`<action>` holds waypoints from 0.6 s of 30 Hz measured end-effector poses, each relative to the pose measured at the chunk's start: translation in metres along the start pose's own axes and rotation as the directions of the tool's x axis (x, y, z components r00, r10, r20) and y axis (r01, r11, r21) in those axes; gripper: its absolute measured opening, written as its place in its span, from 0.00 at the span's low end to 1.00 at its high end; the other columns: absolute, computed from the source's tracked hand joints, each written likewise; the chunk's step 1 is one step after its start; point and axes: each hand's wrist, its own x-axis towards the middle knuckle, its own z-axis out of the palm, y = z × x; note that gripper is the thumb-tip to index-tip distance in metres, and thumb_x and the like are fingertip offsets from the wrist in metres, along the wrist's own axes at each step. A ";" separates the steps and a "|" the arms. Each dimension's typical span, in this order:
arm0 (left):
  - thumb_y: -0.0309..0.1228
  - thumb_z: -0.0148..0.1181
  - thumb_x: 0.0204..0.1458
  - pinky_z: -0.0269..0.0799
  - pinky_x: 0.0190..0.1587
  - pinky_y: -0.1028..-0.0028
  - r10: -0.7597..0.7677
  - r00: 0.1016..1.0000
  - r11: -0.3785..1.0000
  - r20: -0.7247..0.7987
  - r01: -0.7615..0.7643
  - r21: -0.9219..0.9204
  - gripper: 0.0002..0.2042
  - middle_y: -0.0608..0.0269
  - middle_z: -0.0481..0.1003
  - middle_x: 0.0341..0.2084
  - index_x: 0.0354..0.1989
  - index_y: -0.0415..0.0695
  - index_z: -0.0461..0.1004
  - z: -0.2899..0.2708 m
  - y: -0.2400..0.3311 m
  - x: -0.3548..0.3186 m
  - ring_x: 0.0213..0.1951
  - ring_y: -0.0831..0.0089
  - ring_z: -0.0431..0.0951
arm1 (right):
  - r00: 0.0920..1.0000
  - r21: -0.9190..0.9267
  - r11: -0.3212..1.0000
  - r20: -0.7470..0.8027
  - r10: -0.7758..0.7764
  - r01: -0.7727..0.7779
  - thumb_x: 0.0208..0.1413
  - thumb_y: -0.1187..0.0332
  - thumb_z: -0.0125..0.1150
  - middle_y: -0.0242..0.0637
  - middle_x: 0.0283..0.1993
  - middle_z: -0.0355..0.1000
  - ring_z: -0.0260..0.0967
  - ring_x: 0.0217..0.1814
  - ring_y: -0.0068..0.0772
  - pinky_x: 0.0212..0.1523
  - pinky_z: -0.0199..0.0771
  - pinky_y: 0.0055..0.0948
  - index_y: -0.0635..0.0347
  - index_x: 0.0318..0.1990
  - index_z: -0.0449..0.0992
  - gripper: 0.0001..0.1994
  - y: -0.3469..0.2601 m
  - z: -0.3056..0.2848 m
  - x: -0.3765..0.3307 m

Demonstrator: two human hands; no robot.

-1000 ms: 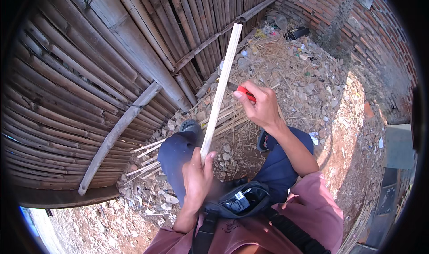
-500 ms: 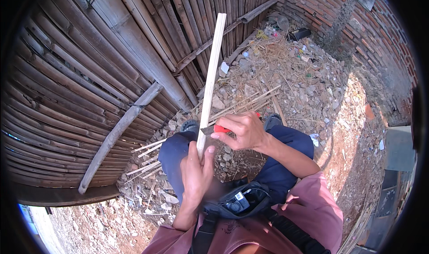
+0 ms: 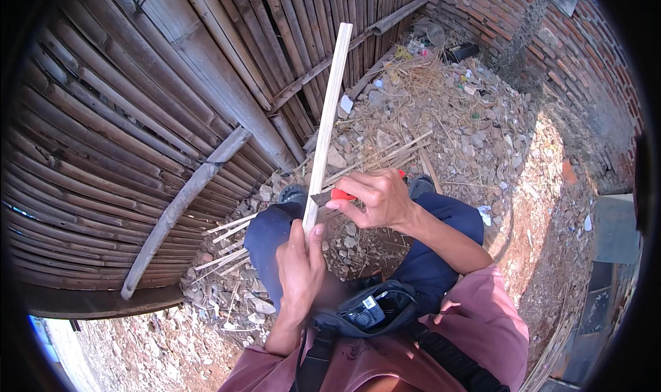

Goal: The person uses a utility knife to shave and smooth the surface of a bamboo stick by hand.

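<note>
My left hand (image 3: 300,268) grips the lower end of a long pale bamboo strip (image 3: 329,116) that points up and away from me. My right hand (image 3: 375,199) holds a red-handled knife (image 3: 333,196); its blade touches the strip just above my left thumb. Both hands are over my knees in dark blue trousers (image 3: 275,227). A small black waist bag (image 3: 368,309) sits open at my belly.
A fence of dark bamboo poles (image 3: 138,130) fills the left side. Stony ground with thin bamboo slivers (image 3: 227,230) and straw (image 3: 427,89) lies ahead. A brick wall (image 3: 571,54) stands at the right and back.
My right hand with the knife has come back down the strip from high up to just above my left hand. The strip has tilted slightly more upright.
</note>
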 end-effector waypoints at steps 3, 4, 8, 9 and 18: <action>0.38 0.55 0.74 0.70 0.27 0.53 0.015 1.000 1.000 -0.013 -0.015 -0.003 0.15 0.43 0.77 0.20 0.40 0.37 0.71 0.000 -0.001 0.000 0.26 0.40 0.82 | 1.000 -0.008 1.000 0.018 0.012 -0.012 0.59 0.54 0.75 0.35 0.24 0.77 0.75 0.20 0.37 0.22 0.72 0.35 0.57 0.33 0.83 0.15 0.000 0.000 0.001; 0.38 0.55 0.74 0.70 0.27 0.53 0.012 1.000 1.000 -0.013 -0.012 0.003 0.15 0.43 0.77 0.20 0.40 0.37 0.71 0.000 -0.001 0.000 0.26 0.40 0.81 | 0.999 -0.012 1.000 0.028 0.018 -0.017 0.59 0.55 0.75 0.35 0.24 0.77 0.74 0.20 0.37 0.22 0.72 0.35 0.57 0.33 0.83 0.15 0.000 -0.001 0.001; 0.38 0.55 0.74 0.70 0.27 0.52 0.010 1.000 1.000 -0.018 -0.010 0.006 0.15 0.41 0.77 0.20 0.40 0.37 0.71 0.000 -0.004 -0.001 0.26 0.38 0.81 | 1.000 -0.009 1.000 0.022 0.018 -0.018 0.59 0.55 0.75 0.35 0.24 0.76 0.74 0.20 0.37 0.22 0.72 0.35 0.57 0.33 0.82 0.15 -0.001 0.001 0.003; 0.38 0.55 0.74 0.70 0.27 0.52 0.003 1.000 1.000 -0.010 -0.003 0.006 0.15 0.41 0.77 0.20 0.40 0.37 0.71 0.000 -0.004 -0.001 0.26 0.38 0.81 | 1.000 -0.009 1.000 0.018 0.016 -0.016 0.59 0.55 0.75 0.35 0.24 0.76 0.74 0.20 0.37 0.22 0.72 0.35 0.57 0.33 0.82 0.15 -0.001 0.001 0.003; 0.40 0.54 0.75 0.60 0.24 0.59 0.020 0.998 0.998 -0.057 -0.023 -0.058 0.18 0.49 0.64 0.14 0.37 0.37 0.68 0.004 -0.008 -0.004 0.17 0.62 0.61 | 1.000 -0.029 1.000 0.009 0.002 -0.002 0.58 0.55 0.75 0.35 0.24 0.76 0.75 0.21 0.38 0.23 0.73 0.36 0.57 0.33 0.82 0.15 -0.001 0.001 0.002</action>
